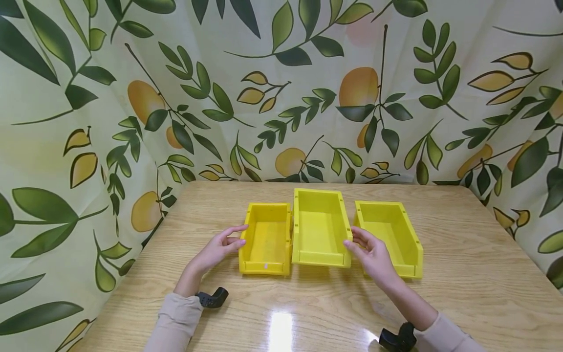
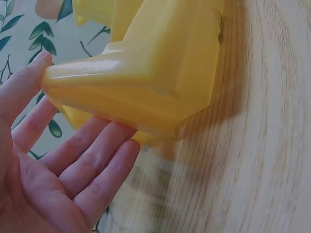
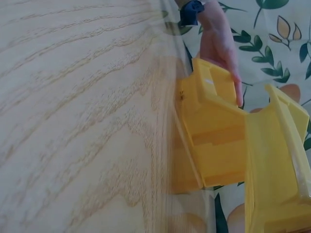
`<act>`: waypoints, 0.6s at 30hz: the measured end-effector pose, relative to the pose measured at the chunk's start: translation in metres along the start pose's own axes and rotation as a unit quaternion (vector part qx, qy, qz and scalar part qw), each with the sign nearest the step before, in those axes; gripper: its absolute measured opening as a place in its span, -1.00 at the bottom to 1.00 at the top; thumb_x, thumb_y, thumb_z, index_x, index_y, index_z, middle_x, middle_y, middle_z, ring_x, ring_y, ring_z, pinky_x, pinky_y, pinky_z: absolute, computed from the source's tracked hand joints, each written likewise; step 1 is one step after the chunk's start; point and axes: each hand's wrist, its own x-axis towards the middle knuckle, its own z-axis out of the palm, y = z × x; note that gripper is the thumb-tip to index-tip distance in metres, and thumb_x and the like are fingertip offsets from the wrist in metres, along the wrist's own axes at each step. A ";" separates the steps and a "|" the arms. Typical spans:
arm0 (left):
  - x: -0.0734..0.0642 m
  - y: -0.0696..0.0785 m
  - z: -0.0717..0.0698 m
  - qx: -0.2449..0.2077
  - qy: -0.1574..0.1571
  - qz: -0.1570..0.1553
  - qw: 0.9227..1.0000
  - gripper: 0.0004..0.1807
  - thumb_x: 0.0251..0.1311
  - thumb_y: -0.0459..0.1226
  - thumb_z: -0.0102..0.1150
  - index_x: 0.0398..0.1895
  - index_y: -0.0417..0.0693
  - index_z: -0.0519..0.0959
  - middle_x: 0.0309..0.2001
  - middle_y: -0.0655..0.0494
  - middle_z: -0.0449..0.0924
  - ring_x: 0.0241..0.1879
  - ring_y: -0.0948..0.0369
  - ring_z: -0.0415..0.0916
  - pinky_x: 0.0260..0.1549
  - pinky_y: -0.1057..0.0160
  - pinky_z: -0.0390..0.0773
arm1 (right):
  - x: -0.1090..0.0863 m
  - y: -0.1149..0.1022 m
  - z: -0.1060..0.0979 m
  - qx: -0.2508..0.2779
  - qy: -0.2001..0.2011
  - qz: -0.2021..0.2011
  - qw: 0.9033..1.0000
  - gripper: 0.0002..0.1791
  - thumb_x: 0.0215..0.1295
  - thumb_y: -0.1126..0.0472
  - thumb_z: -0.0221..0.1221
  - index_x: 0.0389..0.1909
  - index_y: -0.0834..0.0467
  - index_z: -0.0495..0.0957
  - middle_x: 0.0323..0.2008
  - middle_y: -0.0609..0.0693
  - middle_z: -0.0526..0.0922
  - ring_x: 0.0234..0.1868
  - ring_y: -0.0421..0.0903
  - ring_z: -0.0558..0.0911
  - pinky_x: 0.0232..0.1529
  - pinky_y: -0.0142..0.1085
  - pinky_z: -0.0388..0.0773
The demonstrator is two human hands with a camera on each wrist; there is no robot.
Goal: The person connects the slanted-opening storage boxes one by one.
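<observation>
Three yellow storage bins stand side by side in the head view. My left hand (image 1: pixel 222 249) holds the deeper-yellow left bin (image 1: pixel 264 267) by its left wall. In the left wrist view, the thumb lies at the rim of that bin (image 2: pixel 146 73) and fingers touch its side from below. My right hand (image 1: pixel 374 254) grips the right wall of the middle bin (image 1: pixel 323 259), which is raised above the table. The right wrist view shows this middle bin (image 3: pixel 272 160) higher than the left bin (image 3: pixel 218 141); the right hand is out of that view. Behind the right hand sits the right bin (image 1: pixel 406 271).
The bins are over a wood-grain table (image 1: pixel 325 313). A leaf-and-fruit patterned cloth (image 1: pixel 264 122) hangs behind and beside it. Black devices are worn at the left wrist (image 1: pixel 213 297) and right wrist (image 1: pixel 398 338).
</observation>
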 end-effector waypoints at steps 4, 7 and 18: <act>0.000 0.001 0.000 -0.005 0.000 0.000 1.000 -0.38 0.39 -0.10 0.03 0.44 -0.09 0.19 0.32 -0.37 0.35 0.23 -0.13 0.47 0.21 0.01 0.54 | 0.001 -0.001 -0.001 0.000 0.002 -0.003 1.000 -0.42 0.38 0.20 0.13 0.32 0.40 0.27 0.27 0.35 0.43 -0.12 -0.69 0.40 -0.08 -0.77 0.42; 0.001 0.001 0.000 -0.006 -0.002 0.005 1.000 -0.39 0.39 -0.11 0.02 0.44 -0.09 0.19 0.30 -0.38 0.36 0.23 -0.13 0.48 0.20 0.02 0.55 | 0.002 -0.002 0.000 0.002 0.004 -0.002 1.000 -0.42 0.37 0.20 0.13 0.32 0.40 0.27 0.27 0.35 0.43 -0.12 -0.69 0.41 -0.08 -0.77 0.42; -0.001 0.001 0.001 -0.016 -0.001 0.000 1.000 -0.37 0.38 -0.11 0.04 0.44 -0.13 0.18 0.31 -0.38 0.35 0.22 -0.14 0.47 0.18 0.01 0.56 | 0.006 -0.001 0.005 0.004 0.008 0.002 1.000 -0.44 0.35 0.24 0.14 0.30 0.41 0.30 0.24 0.37 0.46 -0.14 -0.67 0.42 -0.09 -0.77 0.43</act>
